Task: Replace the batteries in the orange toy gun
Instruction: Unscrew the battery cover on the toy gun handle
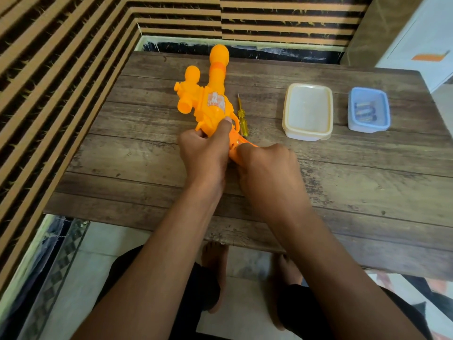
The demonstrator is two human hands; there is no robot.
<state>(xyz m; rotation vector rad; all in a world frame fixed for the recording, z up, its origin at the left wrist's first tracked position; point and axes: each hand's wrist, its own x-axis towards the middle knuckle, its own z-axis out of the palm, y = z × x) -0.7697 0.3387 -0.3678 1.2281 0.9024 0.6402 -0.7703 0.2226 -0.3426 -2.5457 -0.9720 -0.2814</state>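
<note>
Faced a corner of slatted wall (61, 69), tan strips over black, carried on across the back. Showed a black marbled band (282, 54) with a pale edge below the back slats. Looked down on a table (367, 182) of dark, worn planks, set close to both walls, scuffed at the near edge. Showed pale tile floor (110, 253) beneath, bordered on the left by a dark checked strip (63, 251). Caught a white cabinet (421, 33) beside a brown panel (367, 28) at far right. Lit softly and evenly.
</note>
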